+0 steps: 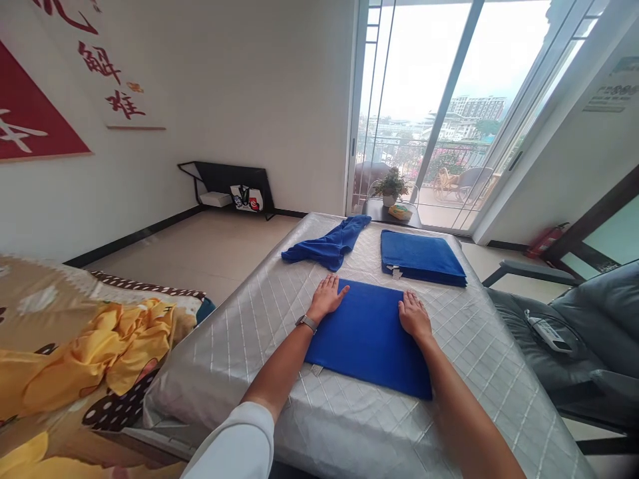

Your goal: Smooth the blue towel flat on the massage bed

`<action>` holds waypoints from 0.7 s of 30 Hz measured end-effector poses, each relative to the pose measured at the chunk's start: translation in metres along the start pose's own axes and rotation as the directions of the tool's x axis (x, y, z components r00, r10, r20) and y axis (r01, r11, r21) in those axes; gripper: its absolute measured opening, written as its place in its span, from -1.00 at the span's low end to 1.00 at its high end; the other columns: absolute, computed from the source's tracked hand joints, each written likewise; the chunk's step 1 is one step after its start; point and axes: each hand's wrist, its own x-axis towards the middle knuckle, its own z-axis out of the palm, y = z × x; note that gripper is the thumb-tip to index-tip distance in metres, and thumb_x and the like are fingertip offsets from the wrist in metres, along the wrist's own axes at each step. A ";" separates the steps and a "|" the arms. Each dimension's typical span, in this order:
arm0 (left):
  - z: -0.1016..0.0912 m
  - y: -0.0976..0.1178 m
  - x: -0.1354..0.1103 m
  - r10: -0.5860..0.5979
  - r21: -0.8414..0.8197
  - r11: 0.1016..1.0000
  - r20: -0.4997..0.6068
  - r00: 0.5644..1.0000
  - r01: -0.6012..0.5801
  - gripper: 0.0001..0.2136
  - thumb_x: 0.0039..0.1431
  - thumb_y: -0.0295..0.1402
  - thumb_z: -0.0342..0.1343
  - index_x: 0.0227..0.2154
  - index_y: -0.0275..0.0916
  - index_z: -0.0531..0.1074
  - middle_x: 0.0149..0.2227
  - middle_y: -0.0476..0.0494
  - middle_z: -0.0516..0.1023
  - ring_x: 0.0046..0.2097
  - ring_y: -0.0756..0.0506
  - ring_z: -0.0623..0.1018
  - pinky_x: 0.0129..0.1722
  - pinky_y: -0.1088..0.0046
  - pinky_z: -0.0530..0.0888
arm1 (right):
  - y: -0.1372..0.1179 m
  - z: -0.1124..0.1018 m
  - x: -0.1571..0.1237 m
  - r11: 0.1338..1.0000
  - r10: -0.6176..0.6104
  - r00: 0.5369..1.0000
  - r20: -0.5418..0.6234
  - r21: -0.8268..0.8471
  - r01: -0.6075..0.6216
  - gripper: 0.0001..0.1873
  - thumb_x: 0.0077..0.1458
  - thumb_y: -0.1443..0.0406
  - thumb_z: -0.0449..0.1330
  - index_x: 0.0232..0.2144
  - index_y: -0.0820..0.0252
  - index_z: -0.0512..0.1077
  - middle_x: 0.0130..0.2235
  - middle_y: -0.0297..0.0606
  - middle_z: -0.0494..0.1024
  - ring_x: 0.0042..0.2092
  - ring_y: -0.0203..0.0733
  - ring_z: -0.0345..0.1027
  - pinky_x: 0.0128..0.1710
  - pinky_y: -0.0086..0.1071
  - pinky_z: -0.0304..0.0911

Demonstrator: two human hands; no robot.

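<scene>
A blue towel (pixel 369 339), folded into a flat rectangle with a white tag at its near left edge, lies in front of me. My left hand (pixel 327 296) rests flat on its far left corner, fingers stretched out. On the far right corner lies my right hand (pixel 414 314), also flat with the fingers extended. Beyond it to the right sits a neat stack of folded blue towels (pixel 422 256), white tags showing at its near side. A loose, crumpled blue towel (pixel 329 243) lies farther off to the left. Neither hand grasps anything.
All the towels lie on a table with a silver quilted cover (pixel 239 332). Left of it is a bed with a yellow bundled cloth (pixel 130 332). A dark armchair (pixel 589 319) holding a white device (pixel 549 332) stands right. A potted plant (pixel 391 186) is by the glass door.
</scene>
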 end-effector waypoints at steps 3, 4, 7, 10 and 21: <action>-0.001 0.003 -0.001 -0.002 -0.007 1.000 -0.005 1.000 0.002 -0.21 0.37 0.12 -0.48 0.36 -0.45 0.05 0.40 -0.35 0.05 0.42 -0.21 0.04 0.37 0.19 0.02 | 0.000 0.000 0.001 1.000 0.004 1.000 0.008 -0.009 -0.004 -0.33 0.35 0.18 -0.32 0.40 0.37 -0.03 0.44 -0.18 -0.05 0.44 -0.21 -0.29 0.38 -0.25 -0.33; -0.001 0.004 -0.001 -0.001 -0.009 1.000 -0.009 1.000 0.001 -0.22 0.37 0.12 -0.48 0.36 -0.44 0.05 0.40 -0.35 0.05 0.42 -0.21 0.04 0.37 0.19 0.02 | 0.000 0.000 0.001 1.000 0.004 1.000 0.010 -0.014 -0.004 -0.33 0.35 0.18 -0.32 0.40 0.37 -0.03 0.44 -0.17 -0.05 0.44 -0.21 -0.29 0.38 -0.25 -0.32; -0.002 0.005 -0.002 0.001 -0.019 1.000 -0.015 1.000 -0.001 -0.22 0.38 0.11 -0.47 0.36 -0.45 0.06 0.40 -0.35 0.04 0.42 -0.21 0.03 0.37 0.19 0.02 | 0.001 0.000 0.002 1.000 -0.003 1.000 0.008 -0.026 0.003 -0.33 0.35 0.18 -0.32 0.39 0.38 -0.02 0.44 -0.16 -0.04 0.44 -0.20 -0.27 0.38 -0.25 -0.32; -0.002 0.005 -0.002 -0.002 -0.031 1.000 -0.024 1.000 0.001 -0.21 0.37 0.12 -0.47 0.36 -0.46 0.06 0.40 -0.36 0.04 0.42 -0.22 0.03 0.37 0.19 0.00 | 0.002 0.000 0.002 0.999 -0.004 1.000 0.006 -0.036 0.004 -0.33 0.35 0.18 -0.31 0.39 0.38 -0.03 0.44 -0.17 -0.04 0.44 -0.20 -0.27 0.38 -0.26 -0.32; 0.000 0.007 -0.001 -0.014 -0.076 0.997 -0.034 0.999 0.011 -0.21 0.37 0.10 -0.48 0.36 -0.47 0.06 0.40 -0.37 0.05 0.42 -0.24 0.03 0.38 0.17 0.00 | 0.016 0.011 0.010 0.996 -0.034 0.999 -0.010 -0.079 0.033 -0.33 0.36 0.17 -0.30 0.39 0.40 -0.03 0.43 -0.15 -0.03 0.44 -0.20 -0.26 0.39 -0.25 -0.28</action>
